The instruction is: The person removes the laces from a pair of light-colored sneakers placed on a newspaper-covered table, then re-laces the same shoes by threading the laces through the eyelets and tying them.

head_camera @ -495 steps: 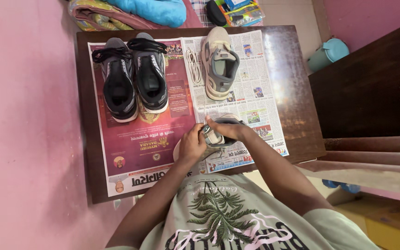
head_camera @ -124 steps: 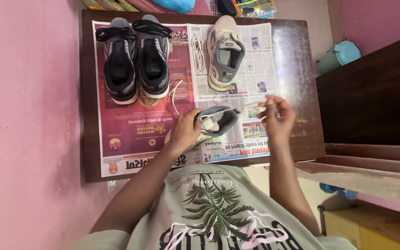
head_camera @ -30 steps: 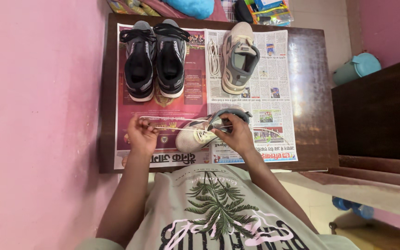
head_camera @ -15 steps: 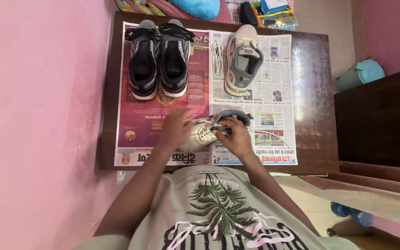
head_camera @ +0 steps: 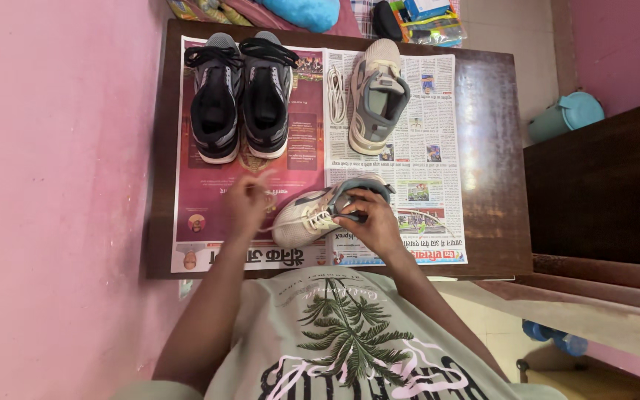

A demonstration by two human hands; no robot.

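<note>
Right hand [head_camera: 368, 222] gripping beige sneaker [head_camera: 320, 211], left hand [head_camera: 247, 198] pinching its lace [head_camera: 264, 178]

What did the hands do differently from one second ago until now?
The left hand went to the shoe and back left, again pulling the white lace. The right hand kept pressing the beige lace-up shoe. The black pair did not move.

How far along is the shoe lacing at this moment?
Apparently done: the pair of black and grey sneakers stands laced at the far left of the newspaper. In hand: the right hand steadies the beige and grey sneaker while the left hand pulls its white lace out sideways; only the toe end looks threaded. Left: the second beige sneaker has no lace, and a loose white lace lies beside it.
</note>
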